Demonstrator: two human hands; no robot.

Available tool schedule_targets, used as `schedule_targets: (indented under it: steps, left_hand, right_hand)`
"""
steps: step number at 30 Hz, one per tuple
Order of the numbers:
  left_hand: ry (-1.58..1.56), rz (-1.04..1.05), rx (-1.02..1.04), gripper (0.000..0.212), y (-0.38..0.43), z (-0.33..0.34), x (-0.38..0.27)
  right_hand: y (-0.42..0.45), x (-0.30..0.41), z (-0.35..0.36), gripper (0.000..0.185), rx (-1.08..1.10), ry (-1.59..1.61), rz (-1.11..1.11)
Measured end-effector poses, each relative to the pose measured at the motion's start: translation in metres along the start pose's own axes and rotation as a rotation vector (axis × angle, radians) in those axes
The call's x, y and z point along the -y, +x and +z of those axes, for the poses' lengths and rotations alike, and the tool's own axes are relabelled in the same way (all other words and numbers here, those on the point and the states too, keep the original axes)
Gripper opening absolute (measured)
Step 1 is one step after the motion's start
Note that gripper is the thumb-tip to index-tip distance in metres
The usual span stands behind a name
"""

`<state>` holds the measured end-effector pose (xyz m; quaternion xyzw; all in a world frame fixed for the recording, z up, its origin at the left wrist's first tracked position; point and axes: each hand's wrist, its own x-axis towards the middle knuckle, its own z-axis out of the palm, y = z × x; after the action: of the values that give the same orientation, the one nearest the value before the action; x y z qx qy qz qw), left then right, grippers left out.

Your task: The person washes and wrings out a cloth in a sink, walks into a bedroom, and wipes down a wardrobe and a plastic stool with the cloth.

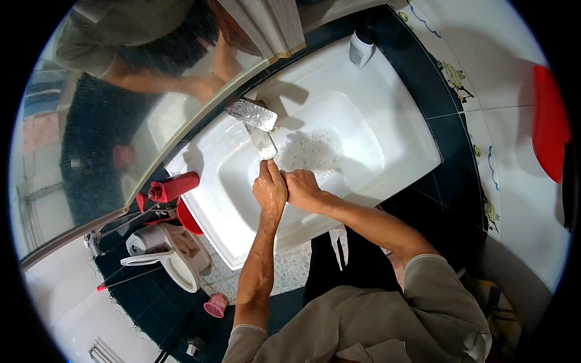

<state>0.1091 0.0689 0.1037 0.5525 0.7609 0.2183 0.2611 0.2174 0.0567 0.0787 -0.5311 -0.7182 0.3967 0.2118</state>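
In front of me is a white washbasin [363,129], with foamy, bubbly water [313,147] in its bowl. My left hand [270,188] is wet and hangs over the near part of the bowl, its fingertips close to the spout end of the metal faucet [262,141]. Pressed against its side is my right hand [303,187], with curled fingers. The palms and undersides of both hands are hidden, so whether anything is between them cannot be seen. The faucet's broad lever [253,114] is covered in water drops.
A white bottle with a dark cap [361,50] stands on the basin's far right corner. At the left corner is a red pump bottle [177,187]. A mirror [136,104] borders the basin. Lower left are a toilet [174,263] and a pink perforated cup [216,305].
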Motion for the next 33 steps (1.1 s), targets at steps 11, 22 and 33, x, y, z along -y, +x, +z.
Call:
schedule_targets:
  steps: [11,22,33]
  left_hand:
    - [0.046,0.653,0.106,0.026,0.005,-0.026,0.0]
    - [-1.005,-0.624,-0.071,0.046,-0.031,-0.053,0.071]
    - [-1.043,-0.59,0.158,0.024,-0.04,-0.032,0.072]
  right_hand:
    - [-0.005,-0.012,0.007,0.02,0.304,0.768,0.27]
    - [0.054,0.024,-0.121,0.046,0.088,0.999,0.384]
    - [0.078,0.041,-0.114,0.031,-0.113,0.995,0.187]
